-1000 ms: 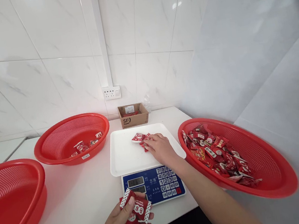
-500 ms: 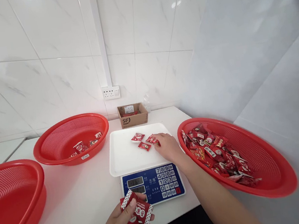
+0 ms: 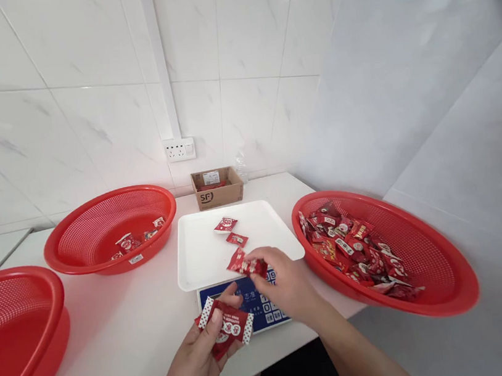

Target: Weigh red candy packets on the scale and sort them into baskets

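Head-worn view — looking forward and down, close above the table (image 3: 124, 318).

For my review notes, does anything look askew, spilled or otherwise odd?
The right-hand red basket juts past the edge of the white table, which looks precarious, though its support is hidden. Nothing looks spilled.

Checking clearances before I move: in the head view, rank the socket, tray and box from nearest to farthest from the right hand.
1. Tray: nearest, its near edge right by the right hand.
2. Box: beyond the tray, by the wall.
3. Socket: farthest, up on the wall, left of the box.
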`<action>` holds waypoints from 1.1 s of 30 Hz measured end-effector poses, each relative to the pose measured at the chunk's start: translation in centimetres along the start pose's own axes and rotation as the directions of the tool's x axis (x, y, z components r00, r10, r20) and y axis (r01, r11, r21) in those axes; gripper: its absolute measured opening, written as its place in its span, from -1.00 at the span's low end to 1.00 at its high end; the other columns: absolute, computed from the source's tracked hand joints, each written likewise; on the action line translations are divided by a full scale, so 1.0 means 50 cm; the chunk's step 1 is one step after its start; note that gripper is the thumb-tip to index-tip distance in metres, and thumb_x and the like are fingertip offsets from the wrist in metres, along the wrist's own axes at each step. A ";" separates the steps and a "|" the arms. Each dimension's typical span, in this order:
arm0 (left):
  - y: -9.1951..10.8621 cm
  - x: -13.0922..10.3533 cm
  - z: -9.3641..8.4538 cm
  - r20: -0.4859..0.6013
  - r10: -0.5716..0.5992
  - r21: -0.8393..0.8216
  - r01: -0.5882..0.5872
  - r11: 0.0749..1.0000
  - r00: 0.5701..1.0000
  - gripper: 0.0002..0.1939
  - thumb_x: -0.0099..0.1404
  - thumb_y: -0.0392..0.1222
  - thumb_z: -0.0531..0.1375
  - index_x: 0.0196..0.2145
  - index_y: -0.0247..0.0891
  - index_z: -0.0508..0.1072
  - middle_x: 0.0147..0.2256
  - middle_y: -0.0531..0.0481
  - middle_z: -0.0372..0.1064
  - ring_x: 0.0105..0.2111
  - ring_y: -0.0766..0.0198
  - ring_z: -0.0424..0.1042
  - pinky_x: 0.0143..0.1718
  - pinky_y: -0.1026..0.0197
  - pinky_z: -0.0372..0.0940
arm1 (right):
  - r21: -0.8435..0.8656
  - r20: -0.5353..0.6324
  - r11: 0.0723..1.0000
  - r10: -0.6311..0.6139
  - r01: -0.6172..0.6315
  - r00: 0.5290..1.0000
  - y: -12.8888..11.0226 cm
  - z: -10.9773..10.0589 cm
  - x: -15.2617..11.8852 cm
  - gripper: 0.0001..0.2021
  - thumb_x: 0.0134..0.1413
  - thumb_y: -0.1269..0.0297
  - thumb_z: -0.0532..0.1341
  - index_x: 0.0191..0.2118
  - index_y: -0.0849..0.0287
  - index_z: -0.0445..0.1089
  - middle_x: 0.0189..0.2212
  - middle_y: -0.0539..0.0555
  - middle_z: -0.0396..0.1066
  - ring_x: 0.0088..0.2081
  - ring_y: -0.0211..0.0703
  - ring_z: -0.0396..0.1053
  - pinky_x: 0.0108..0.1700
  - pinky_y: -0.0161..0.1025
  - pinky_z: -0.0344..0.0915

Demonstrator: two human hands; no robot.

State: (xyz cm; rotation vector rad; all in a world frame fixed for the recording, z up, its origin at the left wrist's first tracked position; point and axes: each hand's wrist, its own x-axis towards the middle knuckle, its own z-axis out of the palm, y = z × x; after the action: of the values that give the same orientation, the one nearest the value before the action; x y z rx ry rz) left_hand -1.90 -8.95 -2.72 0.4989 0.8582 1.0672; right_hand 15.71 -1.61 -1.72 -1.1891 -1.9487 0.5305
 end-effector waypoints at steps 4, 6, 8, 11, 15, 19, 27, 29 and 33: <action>0.007 0.019 0.019 -0.009 0.005 -0.017 -0.005 1.000 1.000 -0.57 0.13 0.07 0.25 -0.09 -0.16 0.46 -0.04 -0.08 0.41 0.00 0.05 0.34 0.00 0.04 0.26 | 0.144 0.237 0.988 -0.095 0.062 0.967 -0.041 0.002 -0.032 -0.60 -0.06 0.52 0.16 -0.06 0.06 0.36 -0.09 0.09 0.40 -0.03 -0.08 0.32 0.03 -0.10 0.24; 0.009 0.025 0.024 -0.034 0.020 -0.003 -0.020 1.000 0.999 -0.56 0.13 0.07 0.25 -0.07 -0.16 0.45 -0.07 -0.07 0.43 -0.03 0.07 0.36 -0.03 0.06 0.28 | 0.188 0.326 0.981 -0.114 0.054 0.939 -0.049 -0.010 -0.038 -0.51 -0.04 0.50 0.18 0.07 0.02 0.29 0.05 0.10 0.31 0.08 -0.10 0.24 0.12 -0.12 0.17; 0.009 0.029 0.026 -0.059 0.059 0.020 -0.058 0.998 0.997 -0.57 0.13 0.07 0.25 -0.09 -0.18 0.45 -0.08 -0.07 0.44 -0.04 0.08 0.38 -0.05 0.09 0.29 | 0.241 0.403 0.970 -0.123 0.025 0.907 -0.052 -0.024 -0.040 -0.44 -0.04 0.36 0.27 0.13 0.02 0.23 0.15 0.10 0.20 0.17 -0.08 0.14 0.19 -0.13 0.09; 0.004 0.030 0.027 -0.033 0.131 0.099 -0.127 0.987 0.991 -0.58 0.12 0.05 0.26 -0.10 -0.21 0.46 -0.08 -0.09 0.44 -0.05 0.06 0.37 -0.06 0.12 0.30 | 0.334 0.428 0.943 -0.134 -0.018 0.893 -0.055 -0.032 -0.040 -0.56 0.03 0.18 0.25 0.06 0.06 0.32 0.15 0.09 0.22 0.19 -0.09 0.13 0.20 -0.17 0.08; 0.001 0.026 0.031 -0.056 0.207 0.159 -0.196 0.968 0.977 -0.53 0.10 0.05 0.28 -0.07 -0.21 0.44 -0.03 -0.11 0.39 -0.03 0.03 0.35 -0.09 0.10 0.34 | 0.328 0.256 0.944 -0.067 -0.022 0.964 -0.039 -0.024 -0.022 -0.77 0.22 0.23 0.05 -0.17 0.10 0.43 -0.05 0.08 0.40 0.00 -0.18 0.33 0.05 -0.25 0.24; 0.011 0.015 0.032 -0.149 0.187 0.127 -0.169 0.977 0.971 -0.56 0.07 0.09 0.28 -0.15 -0.20 0.49 0.06 -0.09 0.28 -0.01 -0.02 0.32 -0.13 0.07 0.39 | -0.034 -0.074 0.997 0.065 -0.068 0.995 0.030 -0.027 0.039 -0.74 0.21 0.19 0.03 -0.17 0.15 0.42 -0.21 0.13 0.45 -0.15 -0.11 0.38 -0.11 -0.22 0.31; 0.012 -0.008 0.031 -0.162 0.172 0.136 -0.151 0.979 0.972 -0.67 0.02 0.05 0.31 -0.31 -0.20 0.50 0.04 -0.08 0.29 0.01 -0.05 0.29 -0.19 0.09 0.40 | -0.505 -0.062 0.833 0.225 -0.225 0.972 0.116 -0.028 0.140 -0.70 0.16 0.30 0.05 -0.04 0.16 0.39 -0.19 0.17 0.49 -0.16 -0.01 0.40 -0.19 -0.17 0.25; 0.012 -0.010 0.028 -0.151 0.165 0.139 -0.144 0.980 0.975 -0.68 0.03 0.06 0.31 -0.32 -0.19 0.50 0.03 -0.07 0.31 -0.04 0.00 0.32 -0.19 0.09 0.39 | -0.524 -0.051 0.826 0.210 -0.205 0.976 0.112 -0.025 0.138 -0.66 0.16 0.31 0.05 0.03 0.19 0.34 -0.09 0.20 0.44 -0.09 0.03 0.35 -0.14 -0.14 0.24; 0.012 -0.012 0.022 -0.150 0.155 0.150 -0.133 0.980 0.976 -0.67 0.03 0.07 0.31 -0.31 -0.20 0.50 0.04 -0.07 0.28 -0.12 0.04 0.37 -0.19 0.07 0.38 | -0.535 0.015 0.834 0.169 -0.134 0.986 0.108 -0.021 0.131 -0.71 0.14 0.33 0.08 -0.06 0.12 0.44 -0.04 0.12 0.39 -0.05 0.02 0.29 -0.05 -0.13 0.21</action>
State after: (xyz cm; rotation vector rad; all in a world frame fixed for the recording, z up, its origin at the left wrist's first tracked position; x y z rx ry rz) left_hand -1.45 -9.19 -1.44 0.6047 1.0571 1.1981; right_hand 17.81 6.66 -2.14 -1.7009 -2.1387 0.0915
